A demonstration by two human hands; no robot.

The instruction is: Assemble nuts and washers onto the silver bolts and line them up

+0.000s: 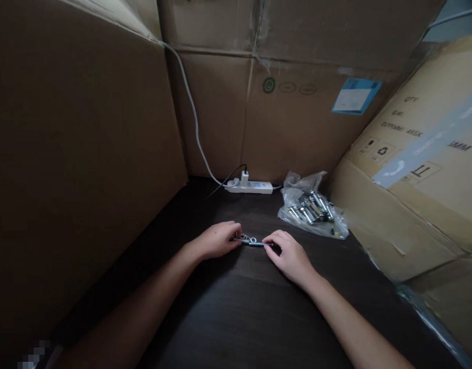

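Over the middle of the dark table, my left hand (220, 239) pinches one end of a thin metal bolt (242, 240). My right hand (290, 254) is closed, thumb and fingertips gripping a slim metal sleeve (256, 244) from the other side. Bolt and sleeve lie nearly in line, their near ends meeting; whether one sits inside the other I cannot tell. Just behind them on the table is a small washer (253, 240), with another ring-like piece beside it, partly covered by my left fingers. A clear plastic bag (339, 225) holding several shiny anchor bolts (307, 211) rests beyond my right hand.
A white power strip (261, 187) with a plug and black cable lies at the table's back. Its white cord (197, 128) runs up the rear carton (212, 102). Large cartons wall in the left (85, 154) and right (397, 220) sides.
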